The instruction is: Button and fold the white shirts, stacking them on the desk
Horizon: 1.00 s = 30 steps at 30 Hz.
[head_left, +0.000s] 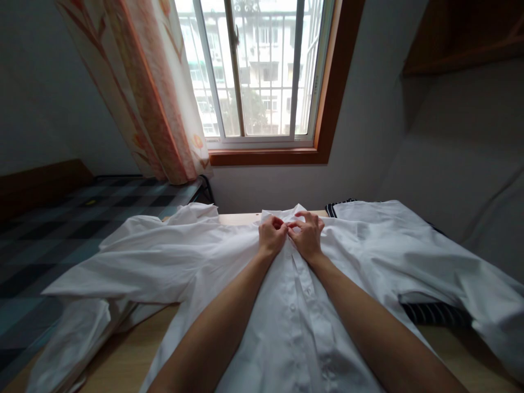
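A white long-sleeved shirt [270,322] lies spread on a wooden table [123,349], its collar at the far edge and its sleeves out to both sides. Just below the collar, my left hand [272,234] pinches the shirt's front edge. My right hand [307,232] pinches the cloth right beside it, the fingertips of both hands almost touching. Down the front runs a placket with several small buttons, and its two edges lie apart lower down. Whatever button is between my fingertips is hidden.
Black striped cloth [436,314] shows under the right sleeve. To the left is a bed with a checked cover [82,218]. Behind the table are a patterned curtain [151,93] and a barred window [266,71]. A wooden shelf [462,60] hangs at the upper right.
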Available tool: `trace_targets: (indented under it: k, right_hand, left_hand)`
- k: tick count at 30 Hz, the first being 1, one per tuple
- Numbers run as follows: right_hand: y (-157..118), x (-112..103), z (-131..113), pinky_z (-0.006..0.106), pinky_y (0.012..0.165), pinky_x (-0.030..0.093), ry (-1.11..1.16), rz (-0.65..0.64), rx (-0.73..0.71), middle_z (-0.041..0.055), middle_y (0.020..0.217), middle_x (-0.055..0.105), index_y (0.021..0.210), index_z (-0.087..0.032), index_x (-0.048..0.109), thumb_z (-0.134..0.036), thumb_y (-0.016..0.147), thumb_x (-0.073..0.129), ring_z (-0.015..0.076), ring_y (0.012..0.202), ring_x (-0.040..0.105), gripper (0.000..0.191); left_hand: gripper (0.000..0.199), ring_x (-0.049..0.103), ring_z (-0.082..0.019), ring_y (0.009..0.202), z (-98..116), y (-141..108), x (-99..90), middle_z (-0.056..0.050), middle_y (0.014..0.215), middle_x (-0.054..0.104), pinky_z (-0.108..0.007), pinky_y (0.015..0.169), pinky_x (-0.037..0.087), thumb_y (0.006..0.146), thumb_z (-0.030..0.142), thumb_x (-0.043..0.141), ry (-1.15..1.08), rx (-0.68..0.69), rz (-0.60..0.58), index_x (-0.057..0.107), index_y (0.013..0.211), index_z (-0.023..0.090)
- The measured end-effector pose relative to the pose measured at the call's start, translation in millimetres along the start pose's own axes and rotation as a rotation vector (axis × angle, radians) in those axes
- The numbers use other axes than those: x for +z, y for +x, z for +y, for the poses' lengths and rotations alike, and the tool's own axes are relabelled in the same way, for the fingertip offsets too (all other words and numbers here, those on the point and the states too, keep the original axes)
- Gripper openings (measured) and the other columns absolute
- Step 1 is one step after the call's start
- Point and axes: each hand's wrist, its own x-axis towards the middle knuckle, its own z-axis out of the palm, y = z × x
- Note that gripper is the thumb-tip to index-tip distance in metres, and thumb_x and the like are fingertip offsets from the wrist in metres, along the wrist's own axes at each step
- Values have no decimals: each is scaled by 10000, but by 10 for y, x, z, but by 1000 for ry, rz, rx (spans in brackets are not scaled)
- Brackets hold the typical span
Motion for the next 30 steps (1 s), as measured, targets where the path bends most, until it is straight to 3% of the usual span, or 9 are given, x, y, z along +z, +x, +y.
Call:
trace_targets:
  k: [13, 17, 20, 22, 25, 27, 30]
  right_hand:
    - [35, 43, 18, 523, 1039, 218, 40, -89, 300, 78, 1183, 565, 832, -220, 712, -316, 830, 592, 286, 1150, 444, 154]
    - [42, 85, 64, 508, 1036, 240, 53, -129, 355, 88, 1177, 558, 827, -212, 698, -341, 827, 577, 294, 1150, 447, 177]
    - [35, 78, 87, 490, 1002, 288, 47, -82, 369, 103, 1189, 551, 844, -205, 673, -354, 834, 543, 295, 1120, 465, 198]
    - [27, 47, 88, 476, 988, 310, 17, -3, 358, 113, 1180, 558, 943, -200, 645, -332, 829, 527, 294, 1121, 470, 211]
    - [18, -19, 88, 440, 1038, 280, -62, 46, 234, 111, 1263, 550, 1202, -200, 553, -217, 797, 508, 266, 1225, 426, 408]
    - [17, -53, 98, 442, 1103, 191, -126, -78, 118, 70, 1345, 535, 1238, -237, 557, -144, 783, 476, 234, 1314, 367, 471]
    - [13, -65, 120, 500, 1141, 72, -213, -417, 80, 16, 1415, 511, 1183, -278, 630, -155, 823, 424, 228, 1380, 314, 432]
  left_hand:
    - [120, 621, -132, 612, -116, 21, 61, 10, 646, 644, -224, 612, 459, 723, 117, 637, -130, 50, -43, 552, 781, 178]
    - [99, 591, -135, 626, -88, 18, 44, 2, 666, 626, -237, 627, 447, 742, 91, 600, 61, 146, -55, 559, 732, 181]
    - [116, 576, -149, 643, -74, 19, 21, -11, 679, 629, -258, 653, 443, 767, 75, 565, 245, 164, -64, 586, 725, 182]
    - [127, 594, -167, 694, -66, 21, 1, -32, 720, 647, -274, 685, 449, 786, 74, 550, 349, 120, -59, 610, 751, 180]
    - [152, 611, -222, 898, -54, 17, -24, -70, 885, 686, -322, 801, 457, 796, 113, 579, 507, 117, -44, 653, 907, 185]
    - [228, 571, -250, 1066, -56, 11, -27, -81, 1053, 687, -366, 907, 432, 807, 147, 588, 596, 152, -60, 658, 1016, 203]
    - [279, 480, -264, 1244, -97, 0, -1, -76, 1272, 624, -453, 1050, 338, 878, 200, 496, 716, 133, -151, 651, 1110, 219]
